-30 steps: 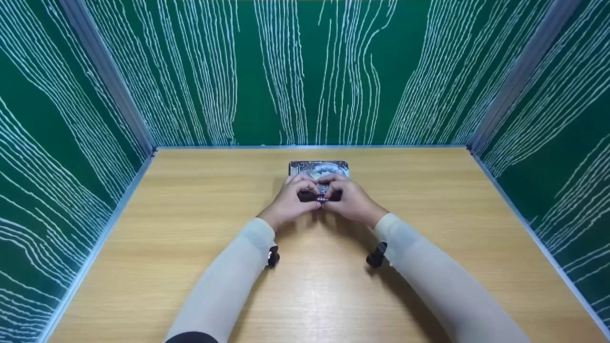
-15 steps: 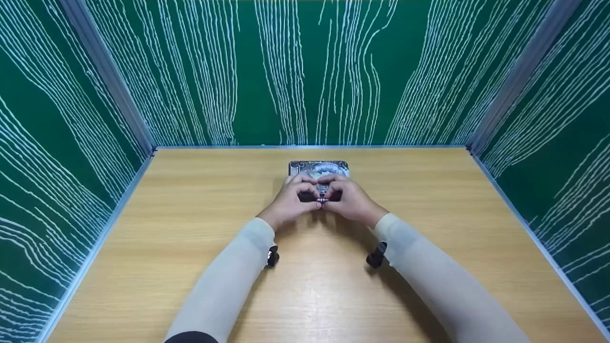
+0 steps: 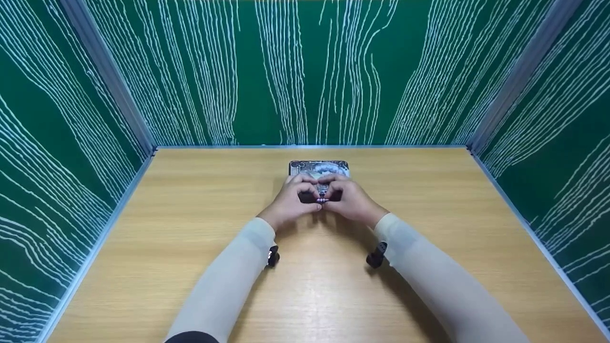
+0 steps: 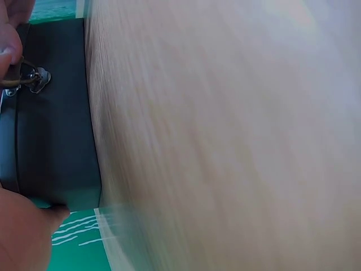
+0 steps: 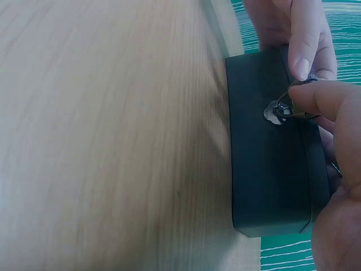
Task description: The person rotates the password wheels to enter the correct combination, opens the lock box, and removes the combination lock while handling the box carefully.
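Note:
A dark box (image 5: 265,169) with a patterned lid (image 3: 329,167) stands on the table, its front facing the person. On its front is a metal clasp (image 5: 274,113) with a ring-like shackle through it. This belongs to a small padlock (image 3: 322,200) with what looks like a row of number dials. My left hand (image 3: 293,197) holds the padlock from the left between thumb and curled forefinger. From the right, my right hand (image 3: 350,197) pinches it, thumb (image 5: 316,97) beside the shackle. Other fingers of both hands rest over the lid. Fingers hide much of the padlock.
The wooden table (image 3: 200,200) spreads around the box. Green walls (image 3: 267,71) with white wavy lines close it in at the back and both sides. Grey posts (image 3: 107,71) mark the corners. A small dark camera (image 3: 376,255) sits on the right wrist.
The left thumb has shifted slightly at the padlock and now sits a little lower, baring more of the dials. Box, right hand and both arms hold their places.

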A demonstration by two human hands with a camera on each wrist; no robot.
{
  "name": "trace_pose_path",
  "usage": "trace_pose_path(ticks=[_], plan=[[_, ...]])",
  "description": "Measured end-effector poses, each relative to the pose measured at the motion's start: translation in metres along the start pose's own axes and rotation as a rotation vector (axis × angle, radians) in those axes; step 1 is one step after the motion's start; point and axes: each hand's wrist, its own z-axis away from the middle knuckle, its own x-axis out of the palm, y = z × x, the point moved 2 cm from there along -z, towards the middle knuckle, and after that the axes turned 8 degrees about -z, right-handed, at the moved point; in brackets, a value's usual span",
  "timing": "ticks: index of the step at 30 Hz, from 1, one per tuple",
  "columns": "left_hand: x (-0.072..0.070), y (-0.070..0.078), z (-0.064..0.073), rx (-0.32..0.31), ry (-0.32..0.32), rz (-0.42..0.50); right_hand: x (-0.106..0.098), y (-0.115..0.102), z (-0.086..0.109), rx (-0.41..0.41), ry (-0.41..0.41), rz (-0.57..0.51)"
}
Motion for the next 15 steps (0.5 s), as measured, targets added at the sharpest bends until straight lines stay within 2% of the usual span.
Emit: trace_pose_path(ticks=[7, 15], plan=[[-0.0001, 0.002, -0.0004, 0.011, 0.005, -0.017, -0.0008, 0.0002, -0.001, -0.013, -0.005, 0.004], [0.0032, -0.0022, -0.0032, -0.037, -0.002, -0.029, -0.003, -0.0002, -0.0004, 0.003, -0.016, -0.005]])
